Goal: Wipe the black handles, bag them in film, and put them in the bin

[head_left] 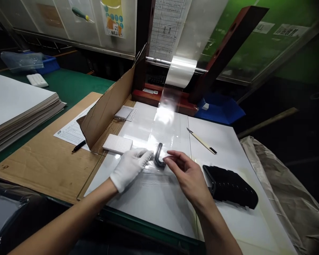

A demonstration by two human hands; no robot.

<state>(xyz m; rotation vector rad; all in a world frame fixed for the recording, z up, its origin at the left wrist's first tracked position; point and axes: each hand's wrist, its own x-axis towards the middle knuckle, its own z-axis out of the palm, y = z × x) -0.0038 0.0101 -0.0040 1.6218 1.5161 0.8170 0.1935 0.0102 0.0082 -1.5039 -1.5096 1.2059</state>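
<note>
A small dark, curved, elongated frame-like part (158,155) lies on clear plastic film (163,124) that runs down from a roll (182,71). My left hand (131,164), in a white glove, is just left of the part, its thumb and fingers pinched together at the film. On the other side is my bare right hand (186,171), its fingers bent and slightly apart, with the thumb tip close to the part's lower end. Whether that thumb touches the part I cannot tell. A stack of black parts (231,186) lies right of my right hand.
Beyond my left hand lies a white foam block (117,143). A craft knife (202,141) rests on the white board (170,209). An upright cardboard flap (108,102), a pen (79,146) and stacked sheets (21,106) are left. A red roll stand (164,99) and blue bin (220,109) stand behind.
</note>
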